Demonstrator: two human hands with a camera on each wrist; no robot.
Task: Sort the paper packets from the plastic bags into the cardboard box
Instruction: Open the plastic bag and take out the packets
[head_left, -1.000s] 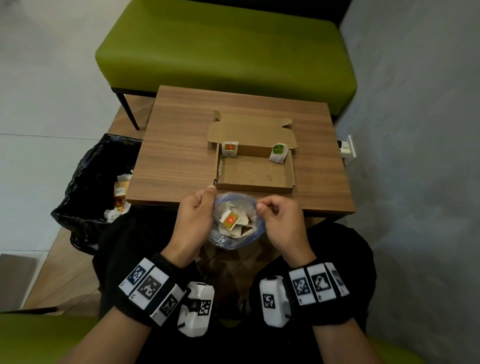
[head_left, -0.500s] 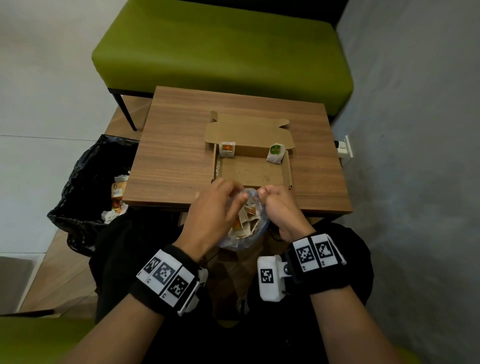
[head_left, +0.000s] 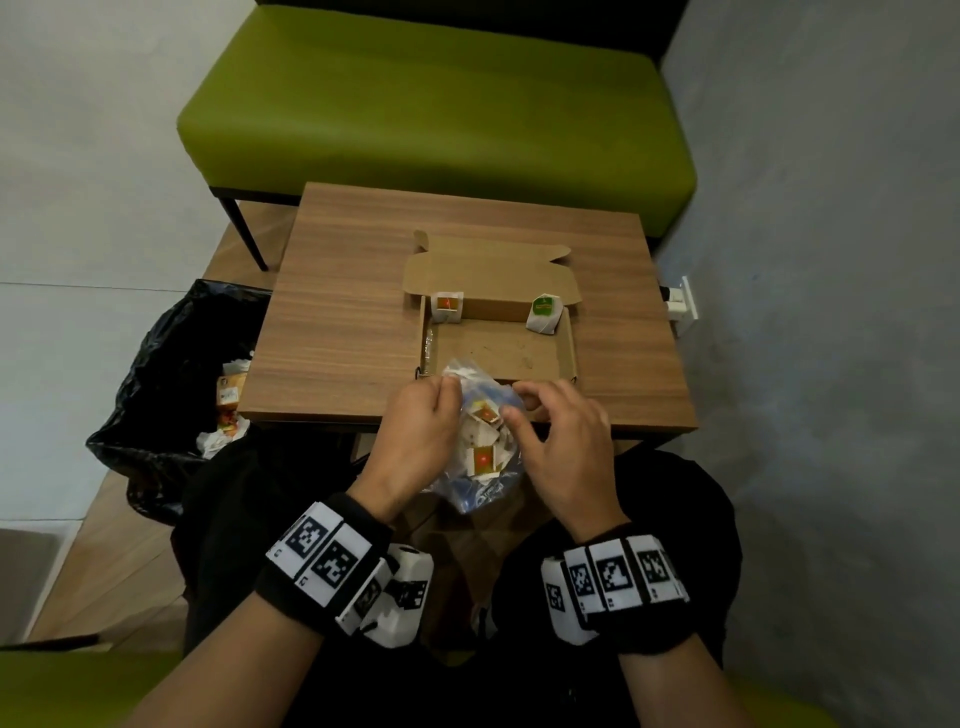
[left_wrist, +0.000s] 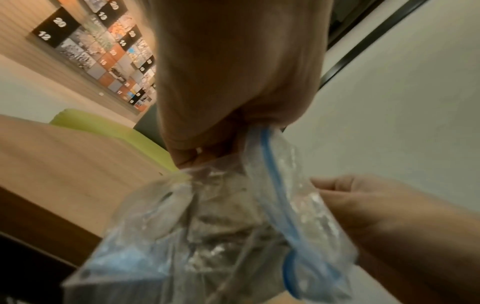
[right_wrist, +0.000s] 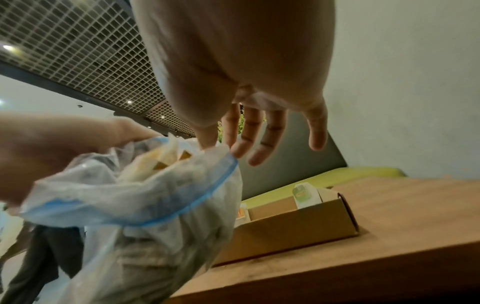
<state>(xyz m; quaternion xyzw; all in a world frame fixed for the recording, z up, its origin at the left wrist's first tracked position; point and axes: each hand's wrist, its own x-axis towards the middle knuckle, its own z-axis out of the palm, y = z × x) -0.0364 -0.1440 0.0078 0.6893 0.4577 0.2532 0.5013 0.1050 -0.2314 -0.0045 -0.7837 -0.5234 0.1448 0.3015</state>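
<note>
One hand (head_left: 415, 431) gripping plastic bag (left_wrist: 233, 236), seemingly

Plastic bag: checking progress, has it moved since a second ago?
Yes. The plastic bag has come up toward the cardboard box, its top now overlapping the near wall.

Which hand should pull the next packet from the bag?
Right. The left hand grips the bag rim, holding it open; the right hand is free, fingers spread just above the packets.
</note>
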